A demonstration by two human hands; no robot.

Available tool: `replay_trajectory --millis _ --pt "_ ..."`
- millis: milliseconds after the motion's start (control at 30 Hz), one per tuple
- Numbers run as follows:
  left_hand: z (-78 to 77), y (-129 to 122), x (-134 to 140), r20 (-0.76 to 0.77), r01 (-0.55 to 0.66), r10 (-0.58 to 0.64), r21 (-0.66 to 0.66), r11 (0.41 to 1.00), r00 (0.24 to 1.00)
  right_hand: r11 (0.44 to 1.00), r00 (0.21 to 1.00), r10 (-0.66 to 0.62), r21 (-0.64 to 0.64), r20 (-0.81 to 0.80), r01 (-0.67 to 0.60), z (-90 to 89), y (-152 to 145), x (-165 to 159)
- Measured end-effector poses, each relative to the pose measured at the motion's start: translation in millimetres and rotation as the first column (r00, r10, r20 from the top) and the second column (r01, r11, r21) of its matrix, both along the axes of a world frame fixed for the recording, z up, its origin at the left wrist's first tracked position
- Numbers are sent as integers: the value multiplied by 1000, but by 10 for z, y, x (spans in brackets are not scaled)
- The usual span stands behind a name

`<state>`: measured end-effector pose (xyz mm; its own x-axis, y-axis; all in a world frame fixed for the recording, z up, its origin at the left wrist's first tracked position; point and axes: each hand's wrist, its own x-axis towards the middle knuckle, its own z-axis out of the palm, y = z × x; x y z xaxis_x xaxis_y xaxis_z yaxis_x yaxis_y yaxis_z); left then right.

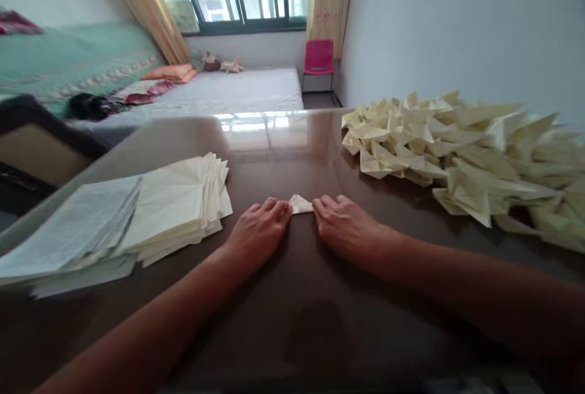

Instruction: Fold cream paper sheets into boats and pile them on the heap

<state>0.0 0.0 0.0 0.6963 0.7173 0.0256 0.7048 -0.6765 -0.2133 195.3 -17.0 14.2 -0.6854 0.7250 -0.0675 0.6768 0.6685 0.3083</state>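
Head camera shows the small folded paper (pixel 300 205) on the bench (pixel 315 327), its long side running left to right, with the left hand (pixel 265 222) at its left end, the right hand (pixel 342 223) at its right, both just as near, bunched fingers (pixel 283 206) holding those 2 ends, and no writing I can read.

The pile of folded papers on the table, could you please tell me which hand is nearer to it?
The right hand, left of the folded pile and nearer the viewer; the left hand is farther left, across the small folded paper.
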Motion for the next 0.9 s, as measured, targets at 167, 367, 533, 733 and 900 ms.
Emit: replay_trajectory --millis 167,367,533,733,900 --pt "0 7 27 31 -8 7 20 1000 1000 1000 1000 17 -2 11 -17 -41 4 -90" --pt "-130 96 -82 306 -34 37 -14 999 951 995 971 -87 -73 -222 72 54 251 118" --pt "-185 161 -120 380 -85 89 -27 996 921 986 839 -164 -110 -519 124 -19 446 227" --pt "-192 176 -133 423 -68 81 -46 997 903 970 737 -159 -244 -656 -8 -241 548 224" --pt "-228 219 -166 498 -50 92 -98 994 862 958 674 -178 -283 -717 -49 -297 574 207"
